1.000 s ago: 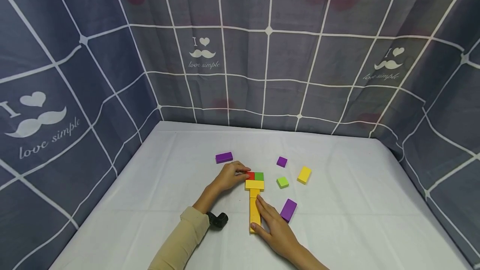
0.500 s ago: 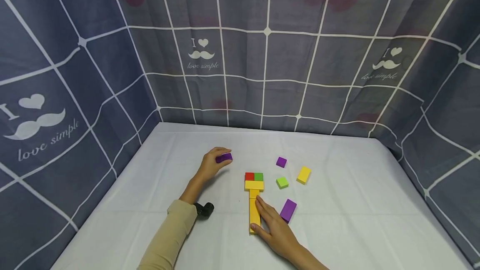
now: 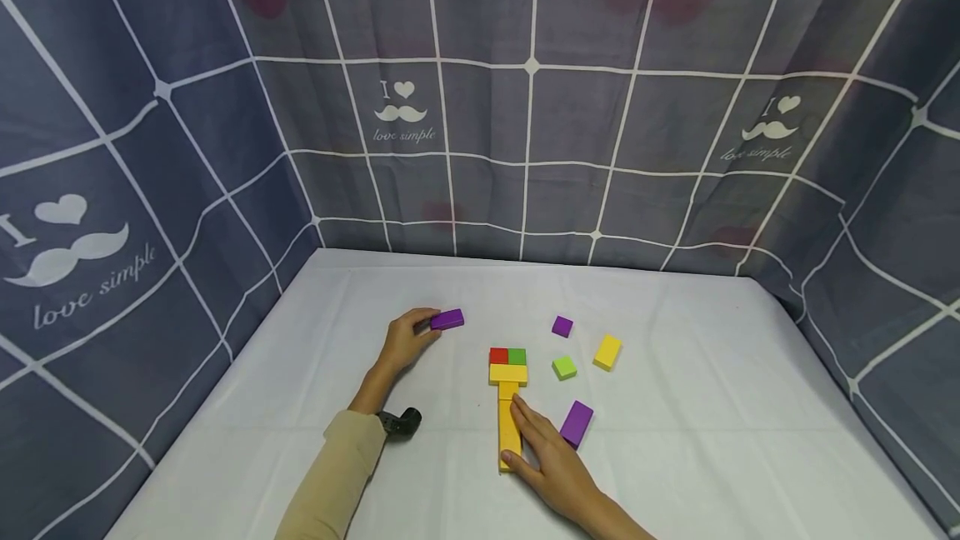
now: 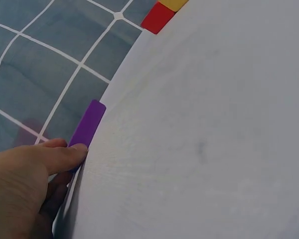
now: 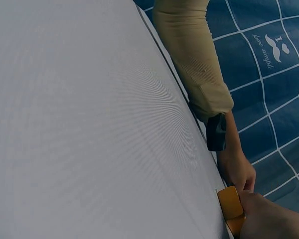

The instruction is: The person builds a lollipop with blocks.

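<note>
My left hand (image 3: 402, 347) pinches the left end of a purple block (image 3: 447, 320) between thumb and fingers, at the table's back left. In the left wrist view the thumb lies on that purple block (image 4: 89, 122), most of which sticks out past the fingertips. With fingers straight, my right hand (image 3: 557, 468) rests along the right side of a column of yellow blocks (image 3: 508, 423), its thumb at the near end. Across the column's top lies a yellow block (image 3: 507, 373); behind it sit a red block (image 3: 498, 356) and a green block (image 3: 517, 356), side by side.
Loose on the white table (image 3: 712, 423) to the right lie a small purple block (image 3: 562, 326), a light green block (image 3: 564, 367), a yellow block (image 3: 607, 352) and a longer purple block (image 3: 577, 423) near my right hand. A checked curtain (image 3: 487, 107) surrounds the table's back and sides.
My left hand has left the red block, moved back and left to the purple block and now grips it by its left end. My right hand stays by the yellow column.
</note>
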`<action>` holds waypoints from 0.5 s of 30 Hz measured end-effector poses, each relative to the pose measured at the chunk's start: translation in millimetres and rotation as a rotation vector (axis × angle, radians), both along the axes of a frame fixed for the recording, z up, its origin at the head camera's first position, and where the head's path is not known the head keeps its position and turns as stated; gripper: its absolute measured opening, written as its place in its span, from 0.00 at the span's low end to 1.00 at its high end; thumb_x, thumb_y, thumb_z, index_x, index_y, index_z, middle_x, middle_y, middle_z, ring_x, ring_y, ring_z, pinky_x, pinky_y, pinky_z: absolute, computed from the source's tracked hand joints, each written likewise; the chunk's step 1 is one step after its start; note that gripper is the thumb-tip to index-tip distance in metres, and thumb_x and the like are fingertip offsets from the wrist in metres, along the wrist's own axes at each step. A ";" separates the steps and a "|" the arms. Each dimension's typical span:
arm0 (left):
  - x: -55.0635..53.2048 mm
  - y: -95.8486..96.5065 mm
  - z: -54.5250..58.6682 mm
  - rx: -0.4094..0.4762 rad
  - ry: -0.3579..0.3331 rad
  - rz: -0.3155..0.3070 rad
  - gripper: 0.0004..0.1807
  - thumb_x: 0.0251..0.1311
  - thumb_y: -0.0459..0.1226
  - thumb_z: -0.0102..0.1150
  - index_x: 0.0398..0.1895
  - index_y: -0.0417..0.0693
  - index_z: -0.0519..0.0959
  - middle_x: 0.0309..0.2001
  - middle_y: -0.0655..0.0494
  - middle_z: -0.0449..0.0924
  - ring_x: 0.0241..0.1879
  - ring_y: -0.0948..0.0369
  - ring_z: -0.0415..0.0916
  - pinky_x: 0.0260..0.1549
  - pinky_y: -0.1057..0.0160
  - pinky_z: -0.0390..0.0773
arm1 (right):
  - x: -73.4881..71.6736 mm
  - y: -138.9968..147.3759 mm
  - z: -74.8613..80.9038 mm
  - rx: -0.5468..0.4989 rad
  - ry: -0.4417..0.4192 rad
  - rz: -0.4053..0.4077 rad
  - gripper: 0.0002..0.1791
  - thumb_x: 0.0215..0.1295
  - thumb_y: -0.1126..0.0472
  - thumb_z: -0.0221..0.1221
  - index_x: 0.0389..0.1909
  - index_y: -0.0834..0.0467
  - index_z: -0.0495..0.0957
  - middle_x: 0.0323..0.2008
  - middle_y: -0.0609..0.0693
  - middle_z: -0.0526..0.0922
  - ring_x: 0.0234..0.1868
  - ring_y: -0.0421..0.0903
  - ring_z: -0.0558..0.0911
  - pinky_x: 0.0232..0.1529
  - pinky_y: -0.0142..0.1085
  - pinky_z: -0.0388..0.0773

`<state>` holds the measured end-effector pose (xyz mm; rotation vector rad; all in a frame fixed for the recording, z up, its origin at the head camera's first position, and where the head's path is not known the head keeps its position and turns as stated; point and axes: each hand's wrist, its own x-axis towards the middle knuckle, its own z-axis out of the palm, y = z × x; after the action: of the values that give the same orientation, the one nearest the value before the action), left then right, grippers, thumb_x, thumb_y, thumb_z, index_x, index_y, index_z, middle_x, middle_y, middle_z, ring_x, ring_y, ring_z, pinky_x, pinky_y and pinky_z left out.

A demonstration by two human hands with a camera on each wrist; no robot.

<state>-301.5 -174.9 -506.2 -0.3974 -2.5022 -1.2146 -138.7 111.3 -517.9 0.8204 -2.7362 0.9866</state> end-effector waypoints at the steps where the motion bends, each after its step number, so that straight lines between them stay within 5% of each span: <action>1: 0.5 -0.1 -0.4 -0.002 0.005 0.001 0.19 0.48 0.29 0.67 0.47 0.37 0.79 0.48 0.43 0.78 0.50 0.48 0.74 0.51 0.54 0.73 | 0.1 -0.1 0.1 0.001 -0.003 0.001 0.38 0.64 0.40 0.50 0.68 0.57 0.58 0.69 0.44 0.55 0.67 0.43 0.59 0.60 0.43 0.64; 8: 6.9 2.8 -1.2 0.010 0.014 0.008 0.20 0.43 0.29 0.70 0.44 0.36 0.81 0.43 0.45 0.79 0.44 0.51 0.77 0.44 0.56 0.78 | 0.1 -1.0 0.8 0.006 -0.021 0.000 0.38 0.64 0.39 0.50 0.69 0.56 0.57 0.69 0.44 0.55 0.67 0.43 0.59 0.61 0.44 0.64; 15: 14.5 6.6 -2.1 -0.011 0.021 -0.049 0.22 0.40 0.32 0.73 0.44 0.37 0.81 0.36 0.51 0.79 0.35 0.57 0.77 0.37 0.61 0.79 | -0.1 -0.7 -1.6 0.004 0.002 -0.001 0.37 0.64 0.41 0.51 0.69 0.56 0.57 0.69 0.43 0.55 0.67 0.42 0.59 0.61 0.44 0.64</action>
<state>-287.0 -168.4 -508.3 -0.4737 -2.4961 -1.2092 -138.8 110.6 -519.5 0.8196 -2.7376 0.9796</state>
